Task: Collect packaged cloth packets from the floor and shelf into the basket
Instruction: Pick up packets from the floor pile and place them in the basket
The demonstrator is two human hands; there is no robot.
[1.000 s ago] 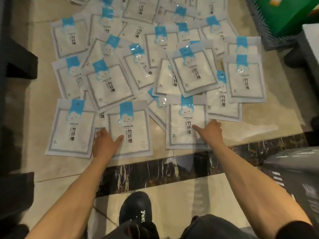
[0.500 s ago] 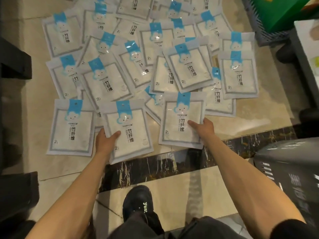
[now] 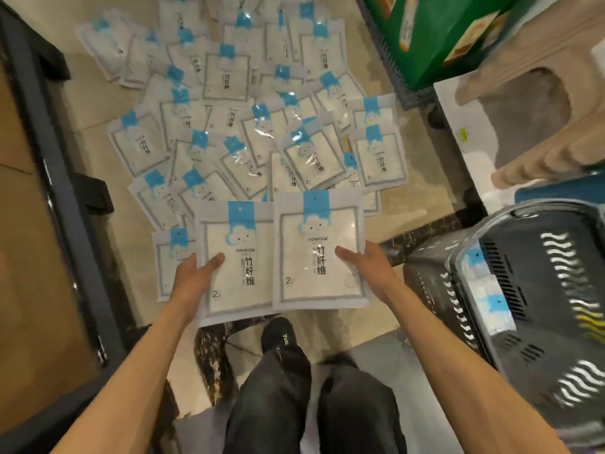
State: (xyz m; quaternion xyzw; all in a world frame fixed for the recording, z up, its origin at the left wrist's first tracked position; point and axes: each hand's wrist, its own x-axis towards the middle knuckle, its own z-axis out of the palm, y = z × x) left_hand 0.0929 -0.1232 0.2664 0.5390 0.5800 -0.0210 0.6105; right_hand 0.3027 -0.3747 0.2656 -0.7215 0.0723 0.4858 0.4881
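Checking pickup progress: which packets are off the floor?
Two: the left hand holds one packet, the right hand another; the rest lie flat.

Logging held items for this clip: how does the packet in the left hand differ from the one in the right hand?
The left-hand packet sits lower and is overlapped along its right edge by the right-hand packet, which lies on top. Left hand grips the left edge; right hand the right edge. Both share the blue cloud label.

Floor's glossy beige stone tile [image 3: 415, 204] with a band of black marble veined in white [image 3: 435, 226] cutting across. Dark metal shelving frame [image 3: 49, 178] runs along 9 o'clock, green cardboard box [image 3: 442, 31] sits up at 1 o'clock, and a beige plastic stool [image 3: 530, 80] at 2 o'clock. Lighting's dim and warm.
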